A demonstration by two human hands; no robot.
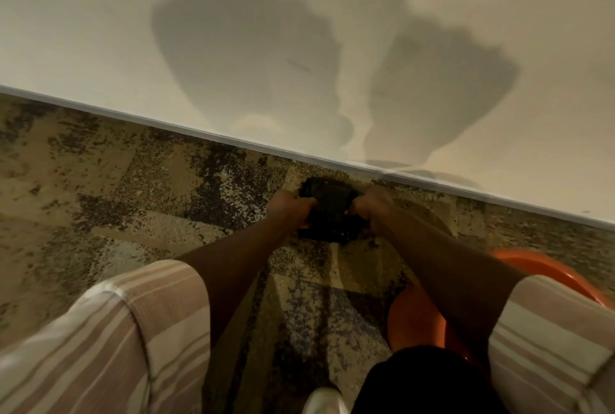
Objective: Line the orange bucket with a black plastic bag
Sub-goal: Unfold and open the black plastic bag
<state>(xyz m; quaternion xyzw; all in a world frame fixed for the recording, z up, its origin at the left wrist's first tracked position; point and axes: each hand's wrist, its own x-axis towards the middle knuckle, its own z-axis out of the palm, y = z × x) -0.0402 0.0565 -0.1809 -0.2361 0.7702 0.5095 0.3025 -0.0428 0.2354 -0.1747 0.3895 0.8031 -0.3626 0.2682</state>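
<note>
- Head view: the left hand [293, 205] and the right hand [372, 207] were both stretched forward, each clenched on one side of a folded black plastic bag [329, 210], which was held between them just above the carpet [133, 200], toward 12 o'clock from the person and close to the wall [299, 30].
- The bag looked like a compact, crumpled bundle; no open mouth was visible, and blur hid the fine folds.
- The orange bucket [416, 317] stood on the carpet at about 4 o'clock from the bag, under the right forearm, partly covered by the striped sleeve [549, 323]. Its inside seemed empty as far as it could be seen.
- My judgement: the step in hand was to unfold the bag. To do it well, the hands should pull apart gently, find the open edge, and shake the bag once so that air enters it.
- Afterwards the bag must be carried toward 4 o'clock, the closed end pushed down into the bucket, and the mouth folded over the rim.
- A hard pull could tear the thin plastic.
</note>
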